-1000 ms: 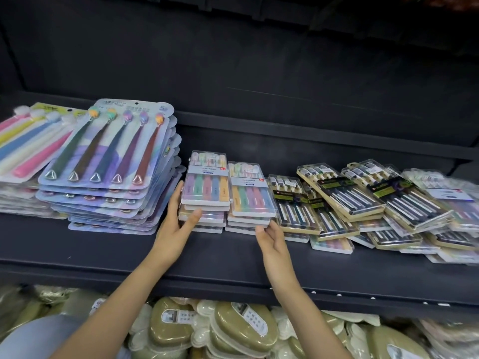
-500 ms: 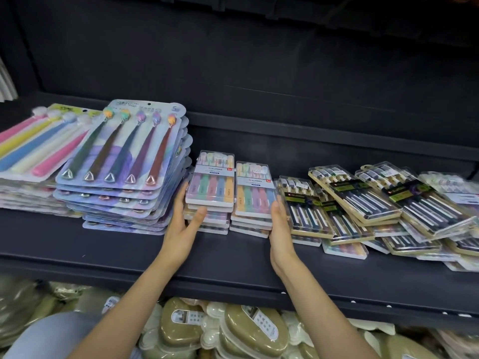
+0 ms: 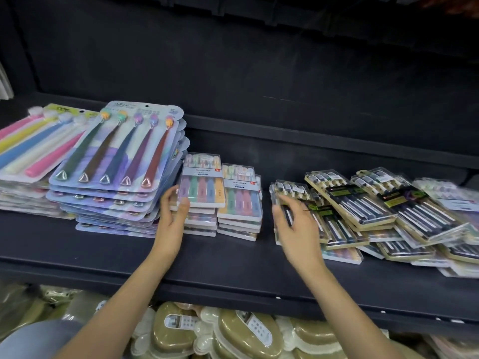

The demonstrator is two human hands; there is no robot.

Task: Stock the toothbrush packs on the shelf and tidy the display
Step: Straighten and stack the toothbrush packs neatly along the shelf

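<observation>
While the left hand point(image 3: 173, 216) holds the near left corner of the top pastel pack point(image 3: 201, 184), thumb on its face, that pack lies on the left of two short stacks on the dark shelf point(image 3: 233, 265). Its white label carries a red square reading "5"; the brand line is too small to read. The neighbouring pastel stack point(image 3: 240, 200) bears the same label. The right hand point(image 3: 293, 224) rests with fingers loosely curved on the left end of a black-and-tan pack point(image 3: 305, 216); its green label is blurred. Large carded five-brush packs point(image 3: 116, 156) are piled just left.
</observation>
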